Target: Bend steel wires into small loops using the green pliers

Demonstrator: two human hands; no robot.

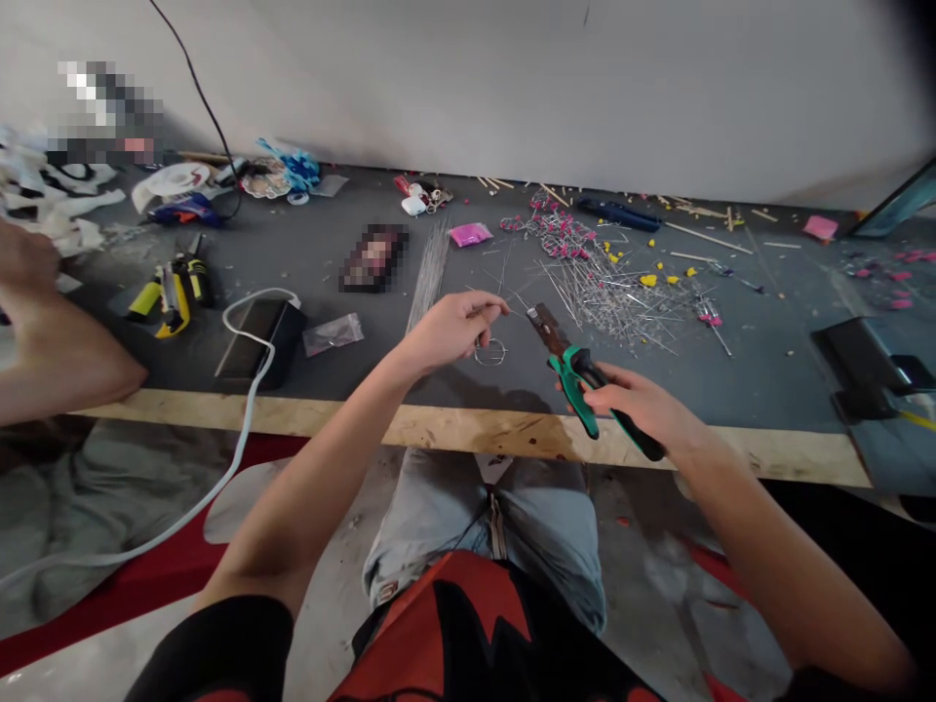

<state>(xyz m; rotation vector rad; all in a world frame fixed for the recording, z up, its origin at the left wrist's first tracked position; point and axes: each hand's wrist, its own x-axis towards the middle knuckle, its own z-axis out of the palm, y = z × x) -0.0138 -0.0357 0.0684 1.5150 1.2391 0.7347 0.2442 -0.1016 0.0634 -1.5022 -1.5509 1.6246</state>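
Note:
Green-and-black pliers (574,375) are held by their handles in my right hand (636,405), jaws pointing up and left over the table. My left hand (457,327) is closed in a pinch on a thin metal wire (518,302), which reaches toward the tips of the pliers. Whether the jaws touch the wire I cannot tell. Just below the left fingers is a small wire ring (489,352). Behind that hand lies a bundle of straight wires (431,268), and to the right a pile of cut wires (621,302) with pink and yellow bits.
A pink packet (470,234) and a blue-handled tool (618,214) lie farther back. On the left are yellow-and-black pliers (174,297), a black box (255,336) with a white cable, and a clear bag (333,334). Another person's arm (65,331) rests at far left.

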